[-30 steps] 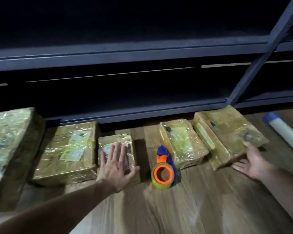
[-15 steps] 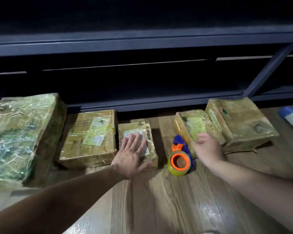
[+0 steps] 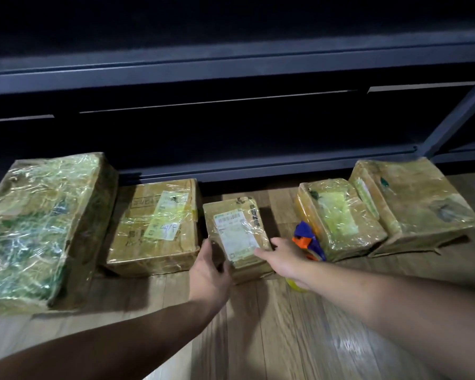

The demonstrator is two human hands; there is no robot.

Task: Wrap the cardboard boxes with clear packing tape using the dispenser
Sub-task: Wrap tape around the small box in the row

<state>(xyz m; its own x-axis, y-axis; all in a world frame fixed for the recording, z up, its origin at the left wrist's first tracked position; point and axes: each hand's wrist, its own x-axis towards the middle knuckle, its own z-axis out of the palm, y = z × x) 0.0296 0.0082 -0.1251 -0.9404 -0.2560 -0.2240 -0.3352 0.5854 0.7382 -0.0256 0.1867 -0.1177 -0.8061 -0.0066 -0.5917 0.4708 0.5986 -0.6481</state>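
Left hand point(image 3: 209, 270): set against the near left corner of the small box point(image 3: 236, 234), thumb up its left side. I cannot tell whether the fingers curl round the corner.
Right hand point(image 3: 283, 259): fingers straight and spread, resting on the near right part of the box top, tips at the label edge.
Small box: on the wooden floor point(image 3: 285, 338), in the middle of the row, between my two hands.
Tape dispenser point(image 3: 306, 237): blue and orange, just behind my right hand and partly hidden by it, on the floor beside the small box.
Handling, judged: light and stiff, a two-hand lift. The glossy film on it looks slippery, so flat palms may slide.
Hold points, judged: opposite side faces or diagonal corners, where the cardboard edges are firmest. I avoid the top centre.
Neighbours: medium box point(image 3: 154, 226) just left, large box point(image 3: 39, 229) beyond it, fourth box point(image 3: 340, 218) and end box point(image 3: 414, 204) to the right. All show film already.
Background: dark metal shelving point(image 3: 231, 69) behind the row.
Risk, judged: a right-hand sweep may knock the dispenser.
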